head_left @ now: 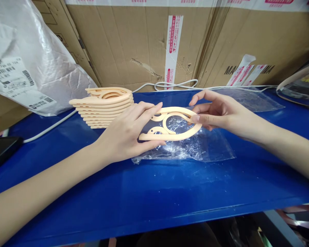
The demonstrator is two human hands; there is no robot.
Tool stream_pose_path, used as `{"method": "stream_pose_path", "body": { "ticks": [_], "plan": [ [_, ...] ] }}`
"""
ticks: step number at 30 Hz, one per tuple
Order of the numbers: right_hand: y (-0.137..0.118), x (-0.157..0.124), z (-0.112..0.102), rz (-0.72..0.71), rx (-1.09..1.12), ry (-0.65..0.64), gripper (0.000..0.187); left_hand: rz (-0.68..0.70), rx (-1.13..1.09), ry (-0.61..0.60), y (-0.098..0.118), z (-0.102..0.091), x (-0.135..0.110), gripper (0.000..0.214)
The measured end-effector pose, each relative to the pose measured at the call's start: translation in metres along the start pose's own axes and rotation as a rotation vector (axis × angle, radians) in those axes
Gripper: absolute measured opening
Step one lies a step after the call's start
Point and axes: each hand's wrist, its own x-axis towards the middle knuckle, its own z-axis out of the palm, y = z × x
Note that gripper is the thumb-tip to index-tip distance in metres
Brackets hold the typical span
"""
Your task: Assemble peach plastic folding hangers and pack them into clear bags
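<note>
Both hands hold one peach-coloured folding hanger, folded into a narrow loop, above the blue table. My left hand grips the two arm ends on the left, with the thumb along the lower arm and the fingers over the upper one. At the rounded right end, my right hand pinches the hanger between thumb and fingers. Beneath it lies a clear plastic bag, crinkled and shiny. A stack of several similar folded hangers stands just left of my left hand, partly hidden by it.
Cardboard boxes line the back of the blue table. A white cable runs along them. A silvery parcel bag leans at the left, near a dark object. Another clear bag lies at the back right.
</note>
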Motion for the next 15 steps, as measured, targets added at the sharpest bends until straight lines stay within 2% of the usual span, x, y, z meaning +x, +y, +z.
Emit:
{"method": "stream_pose_path", "body": {
  "ticks": [3, 7, 12, 15],
  "plan": [
    [-0.002, -0.006, 0.003, -0.185, -0.254, 0.092, 0.045, -0.011, -0.033, 0.015, 0.007, 0.0, 0.001, 0.073],
    [-0.002, -0.013, 0.009, -0.398, -0.54, 0.033, 0.075, 0.0, -0.041, 0.026, 0.014, 0.0, 0.002, 0.073],
    [-0.001, -0.014, 0.017, -0.44, -0.614, 0.032, 0.076, -0.042, -0.083, 0.024, 0.018, 0.002, 0.003, 0.074],
    [-0.005, -0.012, 0.008, -0.443, -0.611, 0.037, 0.078, -0.069, -0.122, -0.004, 0.018, 0.003, 0.003, 0.088]
  ]
}}
